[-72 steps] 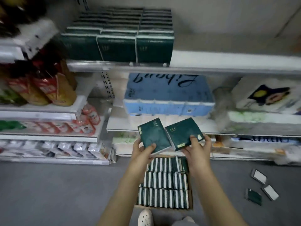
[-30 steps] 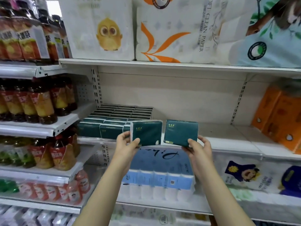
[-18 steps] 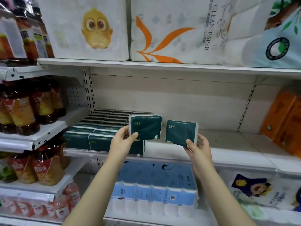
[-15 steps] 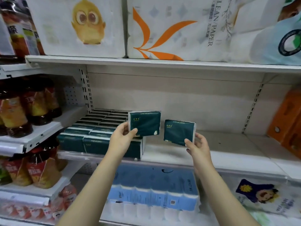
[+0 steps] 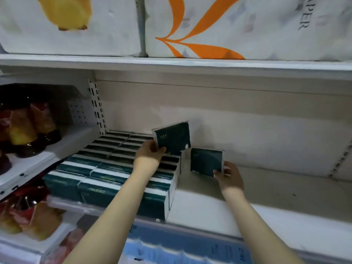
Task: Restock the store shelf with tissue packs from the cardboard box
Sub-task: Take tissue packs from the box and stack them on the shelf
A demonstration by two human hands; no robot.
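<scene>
The left hand (image 5: 150, 153) pinches one tissue pack (image 5: 172, 138) above the stocked rows (image 5: 114, 168) and the right hand (image 5: 228, 175) pinches a second pack (image 5: 206, 161) low over the bare shelf (image 5: 266, 191), seemingly not touching it, so set each upright, flush against the rows.

Only "APER" legible, on top-shelf white pkg (image 5: 247, 20).

Single view: head-worn wide-angle camera. Stands before the store shelf (image 5: 276, 189), facing its back panel (image 5: 228, 103), tilted slightly down onto its board. Near: the left hand (image 5: 150, 154) and right hand (image 5: 229, 175) reach over the shelf, forearms cut by the frame's bottom edge. The upper shelf board (image 5: 171, 62) above the store shelf crosses the frame top; bottle racks (image 5: 24, 174) left of it sit at the frame edge.
</scene>
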